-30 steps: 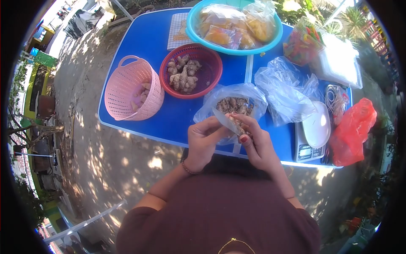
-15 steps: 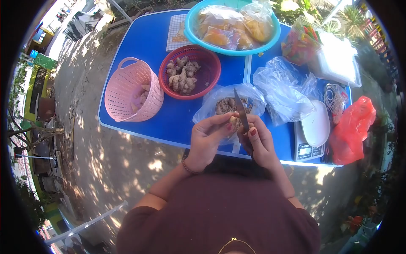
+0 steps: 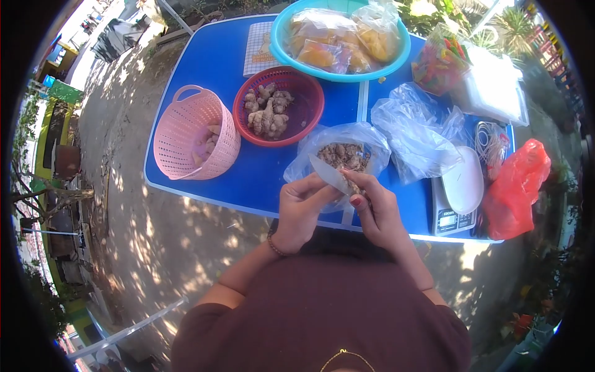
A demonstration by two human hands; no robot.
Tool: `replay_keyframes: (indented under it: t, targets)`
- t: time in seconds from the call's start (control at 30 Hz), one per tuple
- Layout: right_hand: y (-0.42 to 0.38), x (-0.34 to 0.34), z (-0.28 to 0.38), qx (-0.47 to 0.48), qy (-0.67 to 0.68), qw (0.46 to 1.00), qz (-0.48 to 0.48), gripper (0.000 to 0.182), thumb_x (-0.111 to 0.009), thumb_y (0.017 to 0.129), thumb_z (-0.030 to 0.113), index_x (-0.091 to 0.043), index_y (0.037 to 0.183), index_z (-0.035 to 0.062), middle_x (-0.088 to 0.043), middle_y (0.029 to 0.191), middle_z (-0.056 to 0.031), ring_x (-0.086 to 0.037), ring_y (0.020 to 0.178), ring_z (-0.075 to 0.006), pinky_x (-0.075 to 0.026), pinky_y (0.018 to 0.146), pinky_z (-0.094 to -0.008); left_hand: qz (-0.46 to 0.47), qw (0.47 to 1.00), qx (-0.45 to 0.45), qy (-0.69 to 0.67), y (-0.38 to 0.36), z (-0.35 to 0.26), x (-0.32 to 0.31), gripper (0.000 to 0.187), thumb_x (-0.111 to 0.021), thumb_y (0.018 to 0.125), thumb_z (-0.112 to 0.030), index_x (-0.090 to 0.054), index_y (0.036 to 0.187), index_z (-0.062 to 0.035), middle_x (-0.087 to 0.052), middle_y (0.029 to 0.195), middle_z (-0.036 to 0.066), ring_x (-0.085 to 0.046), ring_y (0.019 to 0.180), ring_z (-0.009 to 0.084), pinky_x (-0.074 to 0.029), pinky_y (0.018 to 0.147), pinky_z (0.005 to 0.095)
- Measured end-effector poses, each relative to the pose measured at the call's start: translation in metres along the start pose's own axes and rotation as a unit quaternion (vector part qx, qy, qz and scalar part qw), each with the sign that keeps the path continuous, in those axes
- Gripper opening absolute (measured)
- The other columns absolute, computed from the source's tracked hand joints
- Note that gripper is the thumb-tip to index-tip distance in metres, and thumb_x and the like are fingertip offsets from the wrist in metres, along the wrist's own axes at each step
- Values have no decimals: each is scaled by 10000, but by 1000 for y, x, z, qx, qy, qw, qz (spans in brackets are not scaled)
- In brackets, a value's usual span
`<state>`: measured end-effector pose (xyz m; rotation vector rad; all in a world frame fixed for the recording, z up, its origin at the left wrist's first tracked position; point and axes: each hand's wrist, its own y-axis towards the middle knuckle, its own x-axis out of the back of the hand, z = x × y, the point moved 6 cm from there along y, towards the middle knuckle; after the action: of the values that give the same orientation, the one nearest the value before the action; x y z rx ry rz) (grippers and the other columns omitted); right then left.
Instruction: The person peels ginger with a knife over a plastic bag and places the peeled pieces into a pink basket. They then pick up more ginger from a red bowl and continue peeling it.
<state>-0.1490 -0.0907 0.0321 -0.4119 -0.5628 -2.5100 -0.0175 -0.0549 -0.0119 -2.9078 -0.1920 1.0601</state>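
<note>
A knife (image 3: 330, 173) is gripped in my right hand (image 3: 379, 209), its wide blade tilted up and to the left. My left hand (image 3: 299, 208) is closed, fingertips pinching a small piece of ginger (image 3: 356, 188) that lies partly behind the blade. My right fingers also touch this piece. Just beyond my hands, a clear plastic bag (image 3: 375, 137) lies open with brown peelings (image 3: 343, 155) in it. To the left, a red basket (image 3: 315, 118) holds knobbly ginger roots (image 3: 269, 115), and a pink basket (image 3: 176, 146) has pale pieces at its bottom.
On the blue table (image 3: 207, 56) stands a turquoise basin (image 3: 277, 46) of bagged yellow food. Crumpled plastic bags (image 3: 418, 136), a kitchen scale (image 3: 455, 220), a red plastic bag (image 3: 517, 192), string (image 3: 493, 146) and a bag of colourful pieces (image 3: 440, 65) are on the right.
The knife blade has swung from nearly upright to a slant toward the left, its flat side now showing. My right hand has turned, and the ginger is more covered.
</note>
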Motion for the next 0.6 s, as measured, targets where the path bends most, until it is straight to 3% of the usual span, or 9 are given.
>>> replay_keyframes:
  t: [0.03, 0.13, 0.23, 0.37, 0.43, 0.53, 0.6]
  targets:
    - [0, -1, 0, 7, 1, 1000, -12, 362, -450, 980, 243, -493, 1245, 1, -637, 1036, -153, -649, 781, -252, -504, 690, -319, 6, 1000, 11, -19, 1, -3, -3, 225, -617, 872, -17, -632, 1083, 60, -649, 1062, 131, -618, 979, 168, -502, 873, 283]
    - [-8, -6, -16, -135, 150, 979, 39, 342, -448, 985, 231, -503, 1225, -6, -601, 857, -97, -578, 667, -165, -472, 618, -286, -17, 996, 49, -73, 3, -3, -3, 175, -604, 871, 2, -643, 1036, 44, -662, 1027, 147, -645, 953, 196, -526, 870, 308]
    - [-10, -10, -20, -190, 290, 937, 36, 331, -449, 987, 226, -514, 1210, -9, -515, 746, -48, -494, 616, -112, -433, 579, -260, -30, 993, 67, -93, 4, 0, 1, 155, -594, 871, 16, -649, 1015, 37, -666, 1018, 154, -656, 942, 207, -537, 871, 322]
    - [-3, -9, -9, -66, 66, 995, -31, 333, -439, 991, 233, -518, 1208, -7, -516, 731, -52, -508, 616, -116, -427, 546, -269, 5, 998, 41, -48, 5, -3, 0, 233, -613, 873, -23, -626, 1090, 63, -654, 1048, 140, -631, 972, 184, -516, 879, 293]
    - [-2, -10, -3, 23, -65, 996, -60, 332, -434, 993, 237, -521, 1203, -6, -516, 728, -52, -513, 617, -111, -421, 524, -273, -7, 999, 43, -32, 3, 1, 5, 235, -612, 871, -17, -623, 1091, 65, -655, 1047, 144, -631, 974, 185, -517, 883, 294]
    - [1, -11, -5, 22, -12, 998, -59, 350, -421, 998, 252, -501, 1221, -4, -520, 729, -50, -519, 612, -115, -417, 496, -287, -20, 997, 60, -41, 3, -1, 4, 230, -607, 868, -5, -623, 1086, 67, -652, 1056, 150, -631, 977, 184, -521, 881, 297]
    - [-5, -14, -20, -122, 204, 971, 3, 366, -416, 998, 266, -485, 1236, -4, -543, 754, -54, -532, 625, -125, -435, 525, -289, -25, 995, 72, -63, 4, -1, 4, 220, -600, 867, 1, -623, 1076, 66, -652, 1054, 152, -638, 969, 187, -528, 880, 295]
